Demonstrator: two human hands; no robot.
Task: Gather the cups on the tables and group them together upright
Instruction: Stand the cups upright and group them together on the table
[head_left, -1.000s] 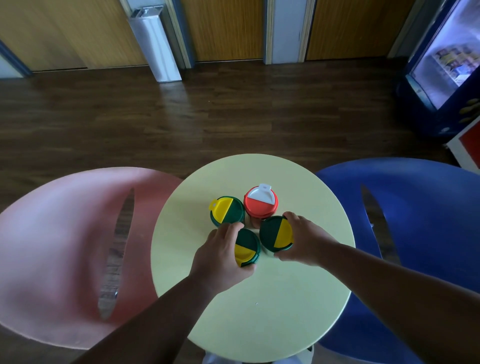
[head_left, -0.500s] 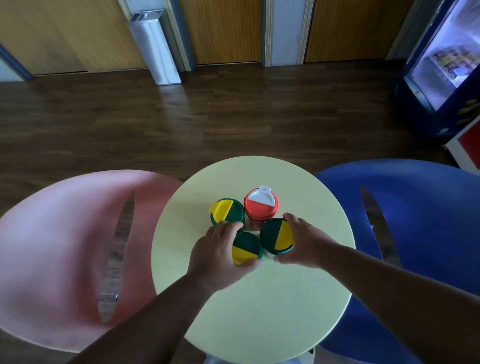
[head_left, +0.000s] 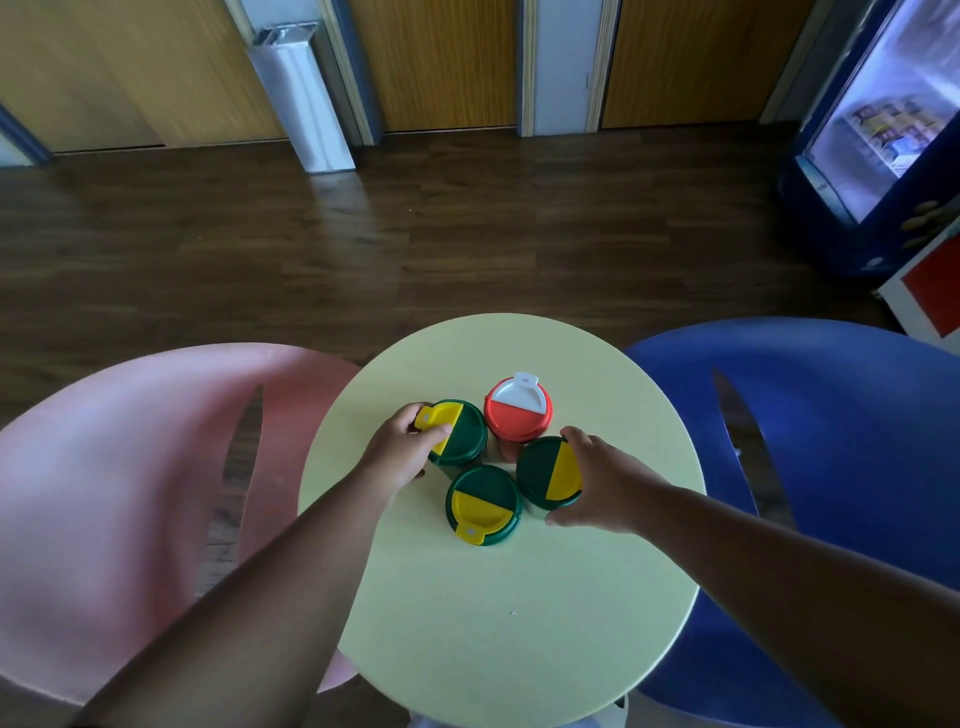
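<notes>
On the round table (head_left: 467, 613), each hand grasps a green cup; nudge both inward gently, keeping them upright

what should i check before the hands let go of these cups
1. All four cups upright: ok, every lid faces up.
2. Left hand grips the far-left green cup: ok.
3. Right hand grips the right green cup: ok.
4. Near green cup and red cup stand free in the group: ok.
5. Cups actually touching one another: cannot tell, bodies hidden under the lids.
6. Group well inside the round table edge: ok.
</notes>
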